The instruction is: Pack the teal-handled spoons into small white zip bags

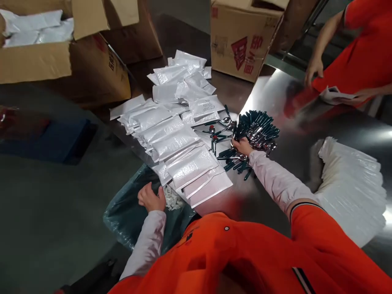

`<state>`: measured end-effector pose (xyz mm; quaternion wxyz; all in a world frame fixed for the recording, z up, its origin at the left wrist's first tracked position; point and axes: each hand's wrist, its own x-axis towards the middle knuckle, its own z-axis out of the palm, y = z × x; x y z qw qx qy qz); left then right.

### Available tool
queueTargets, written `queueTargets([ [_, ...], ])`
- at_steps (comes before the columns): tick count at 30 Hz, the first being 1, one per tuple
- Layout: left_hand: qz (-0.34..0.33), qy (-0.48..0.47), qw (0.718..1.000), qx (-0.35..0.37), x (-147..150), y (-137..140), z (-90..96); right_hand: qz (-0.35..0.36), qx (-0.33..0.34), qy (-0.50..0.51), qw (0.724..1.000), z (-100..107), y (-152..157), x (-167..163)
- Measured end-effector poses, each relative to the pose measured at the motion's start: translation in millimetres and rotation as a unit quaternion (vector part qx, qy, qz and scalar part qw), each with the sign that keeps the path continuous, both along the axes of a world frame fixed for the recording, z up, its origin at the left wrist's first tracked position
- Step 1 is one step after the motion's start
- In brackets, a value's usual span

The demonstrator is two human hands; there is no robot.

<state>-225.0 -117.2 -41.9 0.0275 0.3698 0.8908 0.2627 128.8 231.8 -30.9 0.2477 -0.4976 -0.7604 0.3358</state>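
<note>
My right hand (243,146) reaches into a heap of dark-handled spoons (259,128) on the metal table, its fingers closed around a dark handle at the heap's left side. How many handles it holds is hidden. Several loose spoons (216,136) lie left of it, beside the packets. My left hand (150,198) holds nothing, thumb and fingers apart, above the bin lined with a dark green bag (128,208). White scraps (173,199) show in that bin. Between my hands, white padded packets (174,141) lie overlapping on the table.
A fanned stack of white envelopes (352,188) lies on the right. Cardboard boxes stand at the back, one printed in red (241,45); the open box (36,61) at left holds white packets. At upper right, a co-worker in orange (358,49) holds a white piece.
</note>
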Motion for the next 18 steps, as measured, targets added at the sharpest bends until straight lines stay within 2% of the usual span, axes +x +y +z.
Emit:
queueTargets([
  [3,-0.090,-0.002,0.994,0.061,30,29,26.5,-0.054,-0.021,0.099,0.993,17,-12,-2],
  [6,-0.202,-0.051,0.974,0.090,75,74,56.7,-0.081,-0.052,0.181,0.979,39,-28,1],
  [9,-0.298,-0.198,0.926,0.119,125,123,83.5,-0.089,-0.111,0.249,0.958,64,-52,10],
  [11,-0.305,-0.358,0.879,0.074,153,150,97.0,-0.083,-0.156,0.290,0.941,80,-73,18],
  [12,-0.296,-0.450,0.842,0.022,165,161,102.2,-0.078,-0.173,0.307,0.933,87,-85,22],
  [13,-0.282,-0.539,0.793,-0.038,175,168,106.5,-0.072,-0.186,0.325,0.924,94,-99,26],
  [15,-0.254,-0.689,0.666,-0.132,192,175,112.0,-0.057,-0.205,0.360,0.908,105,-126,34],
  [17,-0.223,-0.786,0.559,-0.142,206,172,114.5,-0.040,-0.228,0.386,0.893,112,-153,40],
  [18,-0.208,-0.815,0.526,-0.124,212,168,114.9,-0.035,-0.235,0.393,0.888,114,-165,42],
])
